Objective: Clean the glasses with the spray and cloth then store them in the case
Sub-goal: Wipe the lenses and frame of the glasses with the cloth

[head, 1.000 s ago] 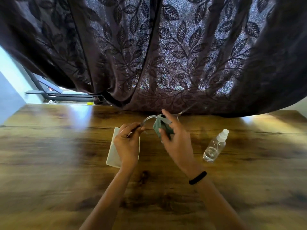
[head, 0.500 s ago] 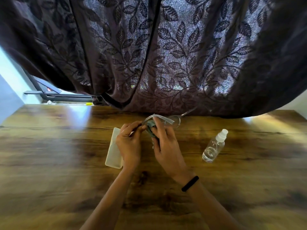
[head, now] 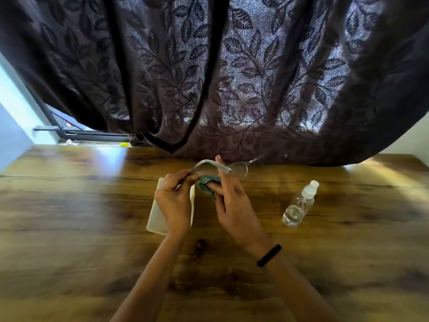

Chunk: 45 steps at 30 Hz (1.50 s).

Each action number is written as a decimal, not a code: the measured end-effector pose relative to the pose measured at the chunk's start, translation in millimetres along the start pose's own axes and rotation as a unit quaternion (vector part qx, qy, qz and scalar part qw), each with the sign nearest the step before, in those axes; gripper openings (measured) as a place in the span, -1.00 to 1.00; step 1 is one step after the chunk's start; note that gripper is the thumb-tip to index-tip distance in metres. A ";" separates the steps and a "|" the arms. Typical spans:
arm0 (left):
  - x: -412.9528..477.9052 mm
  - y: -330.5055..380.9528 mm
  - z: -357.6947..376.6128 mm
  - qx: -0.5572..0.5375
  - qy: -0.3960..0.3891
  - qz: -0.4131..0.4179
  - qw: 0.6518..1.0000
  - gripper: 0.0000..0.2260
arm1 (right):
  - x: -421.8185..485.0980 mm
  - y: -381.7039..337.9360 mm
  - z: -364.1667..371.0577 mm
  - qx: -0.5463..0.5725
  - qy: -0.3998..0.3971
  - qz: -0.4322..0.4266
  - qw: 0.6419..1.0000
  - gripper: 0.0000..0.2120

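Note:
Thin-framed glasses [head: 236,169] are held above the wooden table [head: 69,217], near its far middle. My left hand [head: 173,202] pinches the frame at its left side. My right hand [head: 232,205] presses a grey-green cloth [head: 205,183] against the left lens, thumb and fingers closed around it. The right lens and one temple stick out toward the curtain. A pale flat case [head: 155,217] lies on the table under my left hand, partly hidden. A clear spray bottle [head: 299,204] with a white cap lies tilted to the right of my hands.
A dark leaf-patterned curtain [head: 232,77] hangs over the table's far edge just behind the glasses. A window frame [head: 81,133] shows at the far left. Bare wood stretches to the left, right and front of my hands.
My right hand has shifted left with the cloth, from the middle of the glasses onto the left lens. My left hand kept its hold on the frame.

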<state>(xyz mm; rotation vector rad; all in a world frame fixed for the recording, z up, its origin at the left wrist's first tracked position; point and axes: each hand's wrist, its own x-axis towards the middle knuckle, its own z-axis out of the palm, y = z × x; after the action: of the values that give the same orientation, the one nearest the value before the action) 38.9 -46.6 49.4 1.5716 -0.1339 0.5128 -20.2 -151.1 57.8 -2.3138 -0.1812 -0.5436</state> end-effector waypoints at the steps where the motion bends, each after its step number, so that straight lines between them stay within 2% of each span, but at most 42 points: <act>1: -1.0 1.0 0.3 -0.005 -0.004 0.002 1.000 -0.80 | 1.7 -1.2 -0.4 0.006 -0.001 -0.001 1.000 -0.26; 9: 0.0 3.3 -2.2 -0.014 -0.007 0.003 1.000 -0.79 | 7.1 -9.0 1.2 -0.033 0.017 -0.052 0.998 -0.28; 14: 2.1 1.8 -2.7 -0.013 0.010 0.000 1.000 -0.80 | 7.5 -13.0 9.3 -0.105 0.061 -0.056 0.991 -0.33; 18: 2.5 2.5 -2.2 -0.008 0.019 0.008 1.000 -0.81 | 5.7 -9.6 7.2 -0.154 0.073 -0.045 0.984 -0.28; 27: 1.8 2.5 -0.7 -0.030 0.045 -0.017 0.998 -0.80 | -5.7 -14.5 4.0 -0.101 0.062 -0.055 0.991 -0.26; 32: -2.7 1.1 2.0 -0.011 0.024 -0.005 1.000 -0.73 | -6.7 -19.3 4.2 -0.079 0.052 -0.059 0.994 -0.23; 34: -5.1 3.5 3.3 -0.006 0.014 0.000 1.000 -0.77 | -4.3 -19.4 5.0 -0.075 0.044 -0.060 0.994 -0.24; 40: -5.7 8.1 1.2 -0.008 -0.003 0.009 1.000 -0.80 | 3.1 -11.9 5.4 -0.145 0.050 -0.046 0.987 -0.21; 45: -3.3 4.5 0.6 -0.001 0.013 0.007 1.000 -0.83 | 6.4 -1.5 1.3 -0.186 0.055 -0.029 0.981 -0.23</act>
<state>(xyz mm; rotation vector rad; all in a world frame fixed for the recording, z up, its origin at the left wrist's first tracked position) 34.4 -48.3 52.2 1.5613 -0.1254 0.5446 -14.5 -149.2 60.6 -2.6366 -0.0996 -0.7887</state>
